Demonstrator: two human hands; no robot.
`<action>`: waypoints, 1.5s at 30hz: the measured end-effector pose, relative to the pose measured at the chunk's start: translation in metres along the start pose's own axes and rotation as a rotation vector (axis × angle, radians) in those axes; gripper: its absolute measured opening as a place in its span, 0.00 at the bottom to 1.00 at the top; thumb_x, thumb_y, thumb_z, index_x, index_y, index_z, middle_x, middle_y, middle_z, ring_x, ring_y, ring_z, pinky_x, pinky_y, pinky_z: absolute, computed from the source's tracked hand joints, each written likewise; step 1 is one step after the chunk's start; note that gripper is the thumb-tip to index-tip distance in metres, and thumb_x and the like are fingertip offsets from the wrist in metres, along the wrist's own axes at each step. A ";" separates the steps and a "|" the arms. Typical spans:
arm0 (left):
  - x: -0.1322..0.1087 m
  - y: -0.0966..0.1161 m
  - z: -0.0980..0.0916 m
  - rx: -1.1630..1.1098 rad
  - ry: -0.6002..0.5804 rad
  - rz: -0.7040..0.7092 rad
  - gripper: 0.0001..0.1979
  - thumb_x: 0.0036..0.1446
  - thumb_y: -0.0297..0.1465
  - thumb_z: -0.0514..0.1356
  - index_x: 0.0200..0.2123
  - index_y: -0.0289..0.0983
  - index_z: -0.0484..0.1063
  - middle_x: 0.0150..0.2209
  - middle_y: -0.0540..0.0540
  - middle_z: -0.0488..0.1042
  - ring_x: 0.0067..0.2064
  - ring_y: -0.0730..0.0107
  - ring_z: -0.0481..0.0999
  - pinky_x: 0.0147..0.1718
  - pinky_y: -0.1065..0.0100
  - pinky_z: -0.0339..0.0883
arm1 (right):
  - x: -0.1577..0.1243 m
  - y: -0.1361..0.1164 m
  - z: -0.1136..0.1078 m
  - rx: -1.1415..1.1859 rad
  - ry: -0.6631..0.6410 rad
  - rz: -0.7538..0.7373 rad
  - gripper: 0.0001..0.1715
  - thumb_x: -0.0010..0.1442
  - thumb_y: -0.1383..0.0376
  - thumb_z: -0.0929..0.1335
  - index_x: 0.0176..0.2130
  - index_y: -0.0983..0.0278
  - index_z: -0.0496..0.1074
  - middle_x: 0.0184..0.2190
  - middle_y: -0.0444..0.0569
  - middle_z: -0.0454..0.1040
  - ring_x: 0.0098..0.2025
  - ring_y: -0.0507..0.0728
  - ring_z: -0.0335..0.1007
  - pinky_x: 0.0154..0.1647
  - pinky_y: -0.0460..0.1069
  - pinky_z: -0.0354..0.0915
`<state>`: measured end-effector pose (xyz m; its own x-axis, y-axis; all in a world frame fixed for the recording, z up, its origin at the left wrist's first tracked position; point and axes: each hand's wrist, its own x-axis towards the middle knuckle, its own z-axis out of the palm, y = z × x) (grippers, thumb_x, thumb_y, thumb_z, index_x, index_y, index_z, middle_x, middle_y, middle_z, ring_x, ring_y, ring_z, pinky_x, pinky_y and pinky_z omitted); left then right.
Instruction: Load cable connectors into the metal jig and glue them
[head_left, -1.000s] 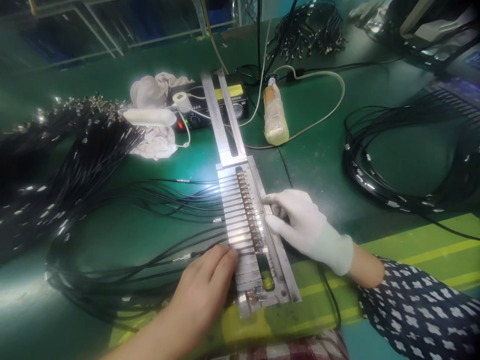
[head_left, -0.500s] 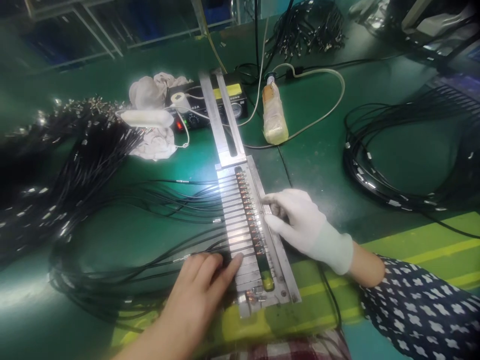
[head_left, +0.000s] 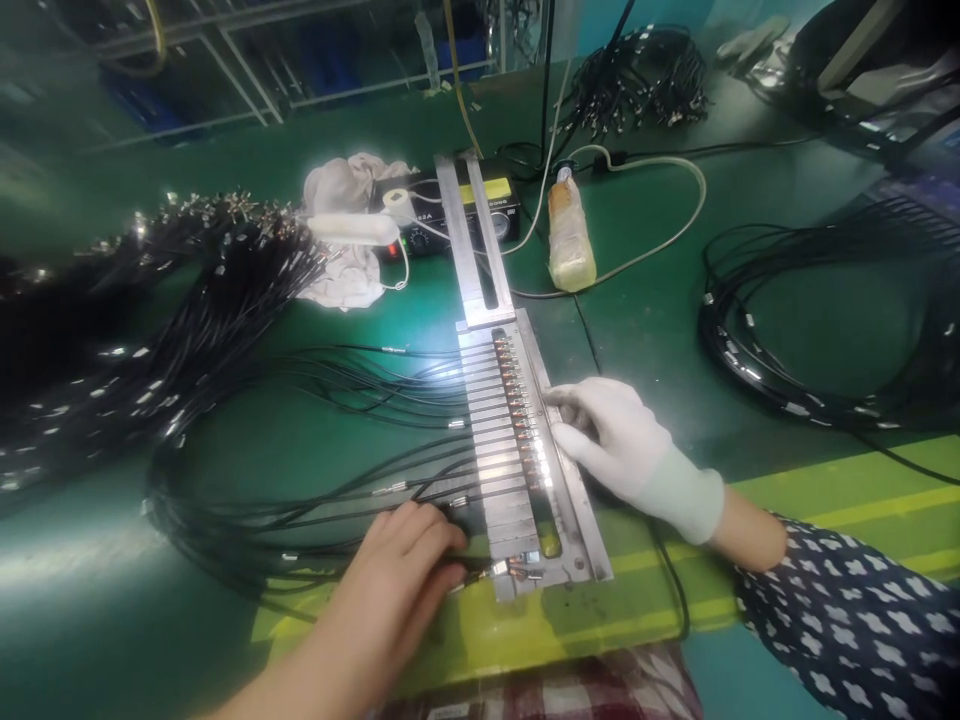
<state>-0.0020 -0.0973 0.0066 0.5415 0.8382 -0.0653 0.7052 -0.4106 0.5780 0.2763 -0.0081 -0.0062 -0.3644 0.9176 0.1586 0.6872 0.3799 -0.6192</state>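
A slotted metal jig lies lengthwise in front of me, with black cables set side by side across it. Their stripped, coppery ends line up over the long slot. My left hand, bare, is by the jig's near left corner, fingers curled over a black cable whose metal connector lies on the jig's near end. Part of that cable is hidden under the hand. My right hand, in a white glove, grips the jig's right edge with thumb and forefinger.
Behind the jig are a black control box, a metal slotted arm and a wrapped bottle. A big cable bundle spreads at left; coiled cables lie at right. Yellow-green tape covers the table's front edge.
My left hand has come off the jig's cable rows and moved down to the connector at the near end. My right hand stays at the jig's edge. The view has shifted slightly.
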 end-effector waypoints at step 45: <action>0.011 -0.010 0.022 0.297 0.170 0.261 0.27 0.64 0.16 0.46 0.63 0.36 0.63 0.39 0.43 0.72 0.39 0.64 0.68 0.41 0.63 0.61 | 0.006 0.003 0.000 0.052 -0.017 0.006 0.12 0.65 0.64 0.65 0.46 0.64 0.73 0.34 0.49 0.75 0.40 0.61 0.71 0.50 0.59 0.62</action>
<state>0.0071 -0.0920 -0.0179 0.6536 0.7295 0.2017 0.6692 -0.6815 0.2960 0.2766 -0.0012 -0.0069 -0.3715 0.9175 0.1421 0.6561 0.3677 -0.6590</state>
